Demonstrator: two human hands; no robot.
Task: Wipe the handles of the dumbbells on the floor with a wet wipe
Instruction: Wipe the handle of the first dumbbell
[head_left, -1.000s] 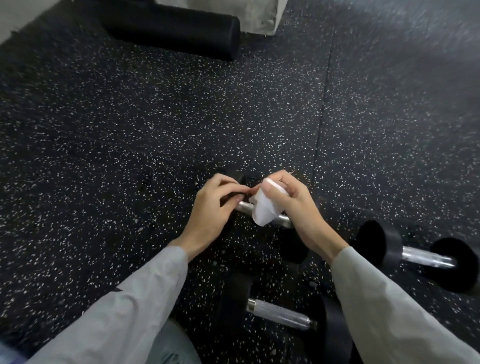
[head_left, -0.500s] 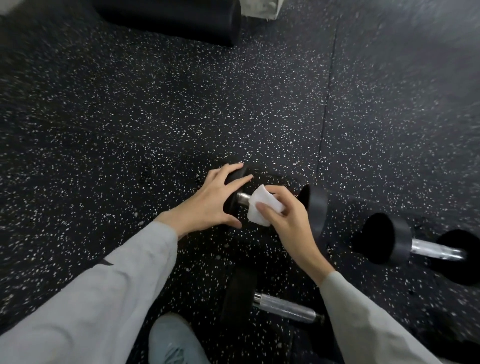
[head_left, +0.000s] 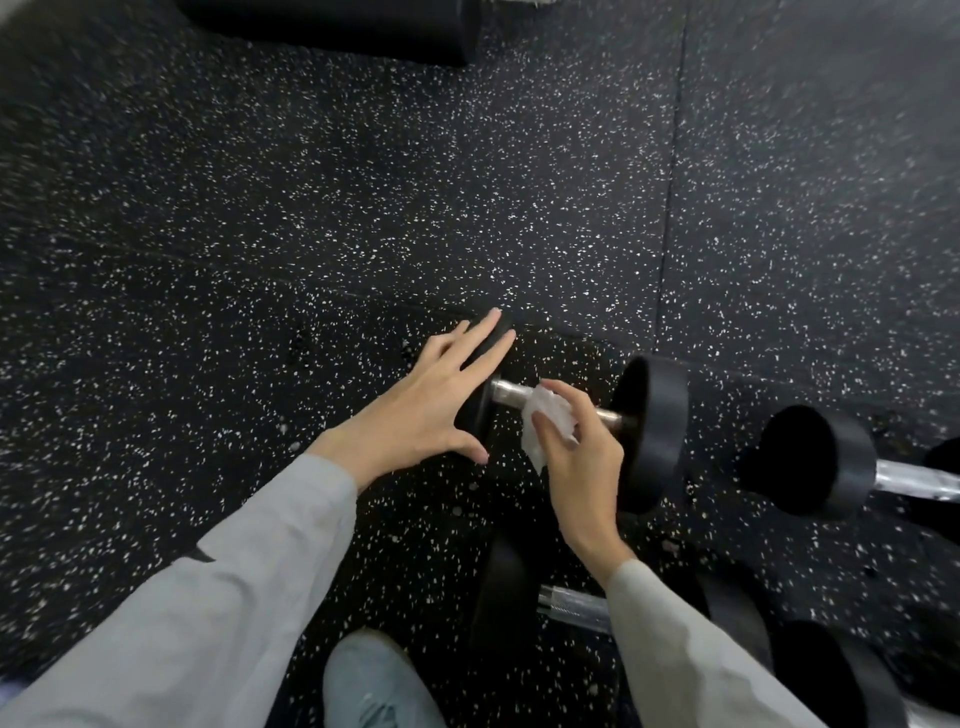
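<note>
Down on the speckled black floor (head_left: 363, 218) with three dumbbells. Left hand (head_left: 426, 410) spread wide and flat against the left weight (head_left: 480, 410) of the middle dumbbell (head_left: 649, 431), fingers straight. Right hand (head_left: 582, 457) pinching a crumpled white wipe (head_left: 545, 421) right on that dumbbell's shiny handle (head_left: 506, 392). Second dumbbell (head_left: 821, 462) just off to the right, third one (head_left: 566, 605) lying nearer, partly hidden under the right sleeve (head_left: 691, 670). Black roller (head_left: 337, 26) way up top. Shoe (head_left: 374, 680) at the bottom edge.
</note>
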